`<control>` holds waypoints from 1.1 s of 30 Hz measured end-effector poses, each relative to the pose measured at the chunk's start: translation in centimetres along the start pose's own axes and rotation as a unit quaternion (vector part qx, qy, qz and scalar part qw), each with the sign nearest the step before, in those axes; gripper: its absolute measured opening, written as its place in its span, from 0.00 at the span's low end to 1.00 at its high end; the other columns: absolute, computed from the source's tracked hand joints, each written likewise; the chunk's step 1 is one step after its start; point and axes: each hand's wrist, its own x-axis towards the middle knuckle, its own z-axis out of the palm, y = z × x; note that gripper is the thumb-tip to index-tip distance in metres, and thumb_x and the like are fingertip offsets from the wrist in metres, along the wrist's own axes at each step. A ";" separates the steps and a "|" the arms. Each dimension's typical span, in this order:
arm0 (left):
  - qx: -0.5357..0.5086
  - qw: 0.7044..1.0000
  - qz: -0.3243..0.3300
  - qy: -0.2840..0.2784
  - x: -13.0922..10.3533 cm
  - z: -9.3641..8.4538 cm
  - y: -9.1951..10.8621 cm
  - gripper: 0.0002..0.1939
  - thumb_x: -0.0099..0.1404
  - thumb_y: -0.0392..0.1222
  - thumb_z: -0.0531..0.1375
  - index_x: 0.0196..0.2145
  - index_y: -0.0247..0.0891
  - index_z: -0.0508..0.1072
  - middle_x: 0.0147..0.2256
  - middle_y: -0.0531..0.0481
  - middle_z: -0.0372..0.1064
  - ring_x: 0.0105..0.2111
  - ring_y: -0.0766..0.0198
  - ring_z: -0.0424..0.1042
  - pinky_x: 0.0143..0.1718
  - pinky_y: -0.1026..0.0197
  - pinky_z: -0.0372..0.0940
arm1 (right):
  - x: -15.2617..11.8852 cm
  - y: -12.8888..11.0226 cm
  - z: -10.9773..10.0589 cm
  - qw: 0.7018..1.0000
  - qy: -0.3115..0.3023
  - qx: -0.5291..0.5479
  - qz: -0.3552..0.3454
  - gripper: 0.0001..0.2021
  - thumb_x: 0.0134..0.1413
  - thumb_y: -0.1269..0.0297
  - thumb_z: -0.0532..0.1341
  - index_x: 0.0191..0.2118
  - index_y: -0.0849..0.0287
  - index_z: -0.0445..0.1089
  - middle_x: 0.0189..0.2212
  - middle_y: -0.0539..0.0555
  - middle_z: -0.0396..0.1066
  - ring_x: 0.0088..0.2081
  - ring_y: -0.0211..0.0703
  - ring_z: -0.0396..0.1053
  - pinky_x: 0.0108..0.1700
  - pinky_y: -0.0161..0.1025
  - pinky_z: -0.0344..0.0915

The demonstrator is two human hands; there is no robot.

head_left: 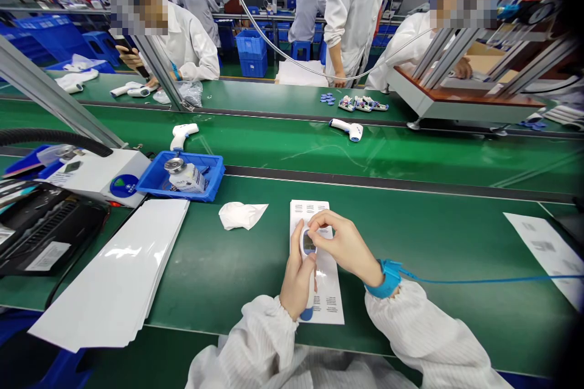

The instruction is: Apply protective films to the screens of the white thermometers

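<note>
A white-and-blue handheld infrared thermometer (pixel 309 244) is upright in my left hand (pixel 294 282), its dark screen facing me and its blue-tipped handle end pointing my way. The fingers of that hand are wrapped round its body. My right hand (pixel 349 246) reaches over from the right, thumb and forefinger pinched together at the upper edge of the screen. Whatever lies between those fingertips is too small to make out. Beneath both hands lies a white sheet of printed labels (pixel 329 298) on the green bench. A blue wrist strap (pixel 385 279) circles my right wrist.
A crumpled white tissue (pixel 241 216), a blue tray (pixel 182 194) holding a pump bottle (pixel 187 176) and a stack of white sheets (pixel 118 267) lie left. Thermometers (pixel 349 129) lie on the green conveyor belt (pixel 269 140). Co-workers sit beyond. The strap's cord (pixel 479 281) runs right.
</note>
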 end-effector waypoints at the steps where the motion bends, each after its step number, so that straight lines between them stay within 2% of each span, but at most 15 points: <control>1: 0.000 1.000 0.000 0.005 0.0 0.0 0.0 0.30 0.66 0.42 0.51 0.65 0.43 0.52 0.55 0.43 0.65 0.55 0.50 0.64 0.50 0.50 0.67 | 0.0 0.0 0.0 1.000 0.000 0.000 0.000 0.06 0.49 0.74 0.59 0.27 0.56 0.68 0.34 0.50 0.72 0.39 0.42 0.70 0.44 0.39 0.64; 17: 0.009 1.000 -0.008 0.001 0.1 0.0 -0.5 0.29 0.69 0.46 0.49 0.66 0.43 0.51 0.54 0.43 0.65 0.57 0.48 0.61 0.53 0.47 0.64 | 0.1 -0.1 0.1 1.000 0.004 -0.015 0.008 0.06 0.47 0.74 0.58 0.27 0.56 0.67 0.33 0.49 0.72 0.37 0.41 0.70 0.42 0.38 0.64; 20: 0.002 1.000 -0.017 0.000 0.1 0.0 -0.3 0.29 0.69 0.47 0.49 0.65 0.44 0.51 0.52 0.43 0.66 0.52 0.49 0.67 0.48 0.49 0.68 | 0.1 -0.1 0.2 1.000 0.005 -0.022 0.006 0.06 0.47 0.74 0.58 0.27 0.56 0.67 0.33 0.49 0.72 0.37 0.41 0.70 0.41 0.38 0.64; 23: -0.018 0.999 -0.038 0.004 0.0 0.2 0.1 0.28 0.69 0.50 0.50 0.65 0.46 0.52 0.48 0.43 0.68 0.39 0.54 0.72 0.35 0.55 0.71 | 0.1 -0.1 0.3 1.000 0.005 -0.027 0.000 0.06 0.47 0.75 0.58 0.27 0.55 0.67 0.33 0.49 0.72 0.37 0.41 0.70 0.42 0.38 0.64; 25: -0.034 0.998 -0.061 0.010 0.1 0.4 0.5 0.27 0.69 0.51 0.49 0.64 0.47 0.53 0.48 0.43 0.68 0.29 0.61 0.71 0.24 0.61 0.69 | 0.0 -0.2 0.3 1.000 0.007 -0.030 -0.005 0.06 0.47 0.75 0.58 0.27 0.55 0.67 0.33 0.49 0.72 0.37 0.41 0.69 0.42 0.39 0.64; 27: -0.044 0.995 -0.083 0.021 0.2 0.7 0.9 0.25 0.69 0.52 0.49 0.62 0.49 0.54 0.48 0.44 0.67 0.22 0.67 0.66 0.17 0.65 0.64 | 0.0 -0.3 0.1 0.999 0.006 -0.033 -0.006 0.06 0.48 0.74 0.58 0.27 0.55 0.66 0.33 0.49 0.72 0.37 0.42 0.69 0.42 0.39 0.64; 29: -0.046 0.994 -0.098 0.031 0.4 0.9 1.2 0.23 0.69 0.51 0.48 0.61 0.50 0.55 0.44 0.47 0.67 0.19 0.70 0.62 0.15 0.66 0.62 | 0.0 -0.2 -0.2 1.000 -0.004 -0.019 0.009 0.04 0.51 0.72 0.59 0.29 0.56 0.67 0.33 0.50 0.72 0.37 0.42 0.70 0.42 0.39 0.64; 31: -0.043 0.993 -0.106 0.034 0.5 1.0 1.3 0.22 0.70 0.50 0.47 0.60 0.49 0.55 0.34 0.51 0.66 0.19 0.70 0.61 0.16 0.67 0.63 | -0.1 0.1 -0.7 0.999 -0.015 0.013 0.039 0.03 0.56 0.66 0.58 0.32 0.56 0.68 0.33 0.50 0.73 0.36 0.41 0.70 0.41 0.39 0.65; 33: -0.041 0.992 -0.112 0.033 0.5 1.0 1.4 0.22 0.70 0.50 0.46 0.60 0.49 0.55 0.28 0.55 0.62 0.19 0.69 0.60 0.16 0.68 0.63 | -0.3 0.6 -1.1 0.996 -0.028 0.039 0.074 0.07 0.59 0.60 0.57 0.34 0.56 0.68 0.32 0.50 0.72 0.34 0.41 0.70 0.40 0.39 0.66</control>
